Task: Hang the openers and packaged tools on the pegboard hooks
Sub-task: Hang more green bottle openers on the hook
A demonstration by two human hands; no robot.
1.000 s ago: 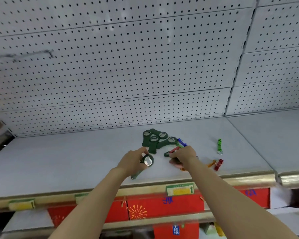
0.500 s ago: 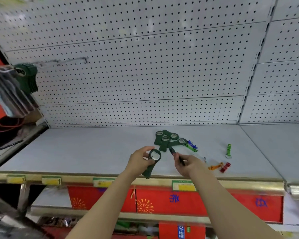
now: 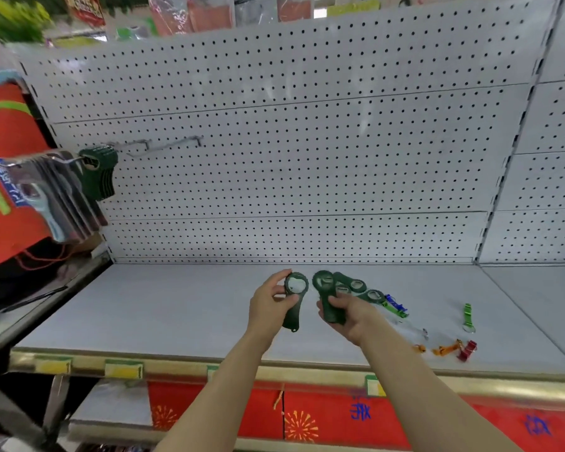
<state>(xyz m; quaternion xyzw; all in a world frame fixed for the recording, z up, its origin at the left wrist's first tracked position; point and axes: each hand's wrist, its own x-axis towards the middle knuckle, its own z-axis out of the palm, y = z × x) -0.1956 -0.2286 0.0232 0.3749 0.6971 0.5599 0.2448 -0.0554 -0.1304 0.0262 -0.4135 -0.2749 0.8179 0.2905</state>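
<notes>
My left hand (image 3: pixel 269 306) grips a dark green bottle opener (image 3: pixel 294 300) upright above the shelf, ring end up. My right hand (image 3: pixel 346 316) grips a second dark green opener (image 3: pixel 327 296) by its handle. Behind it more green openers (image 3: pixel 361 288) lie in a pile on the grey shelf (image 3: pixel 177 308). On the pegboard (image 3: pixel 307 141) a long hook (image 3: pixel 163 145) sticks out bare at the left. Further left, several green openers (image 3: pixel 100 172) and packaged tools (image 3: pixel 46 197) hang on hooks.
Small coloured keyring openers lie on the shelf to the right: blue and green (image 3: pixel 395 306), green (image 3: pixel 467 316), orange (image 3: pixel 446 349), red (image 3: pixel 467 350). The shelf's front edge carries yellow price tags (image 3: pixel 123 370). Red bags hang at the far left (image 3: pixel 4 177).
My right hand has picked a green opener from the pile and lifted it. The view has tilted up and left, bringing the hanging openers and packages into sight.
</notes>
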